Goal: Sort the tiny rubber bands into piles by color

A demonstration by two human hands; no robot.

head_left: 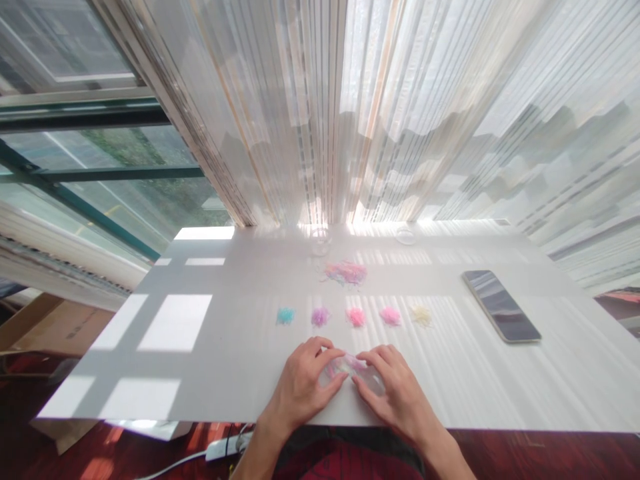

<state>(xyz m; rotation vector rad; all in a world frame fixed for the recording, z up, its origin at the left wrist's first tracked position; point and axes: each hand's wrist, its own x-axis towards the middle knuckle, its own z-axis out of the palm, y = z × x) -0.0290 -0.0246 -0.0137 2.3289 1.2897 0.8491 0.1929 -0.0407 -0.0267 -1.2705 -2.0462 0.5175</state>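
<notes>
Close to the table's front edge, my left hand [304, 377] and my right hand [391, 383] face each other around a clear, see-through container [371, 381] with pale pink and white bits showing in it. My left thumb and fingers curve over its left side, while those of my right hand rest on its right side. Whether it is a dish or a bag I cannot tell. Just beyond lies a row of small piles of thin strands: teal [286, 315], purple [320, 317], hot pink [356, 317], light pink [391, 315] and pale yellow [421, 315].
A larger mixed pink-lilac pile [346, 272] lies behind the row on the white table [240, 360]. Two clear round pieces, one at left [321, 241] and another at right [405, 236], are near the curtain [320, 120]. A phone [501, 307] lies at the right.
</notes>
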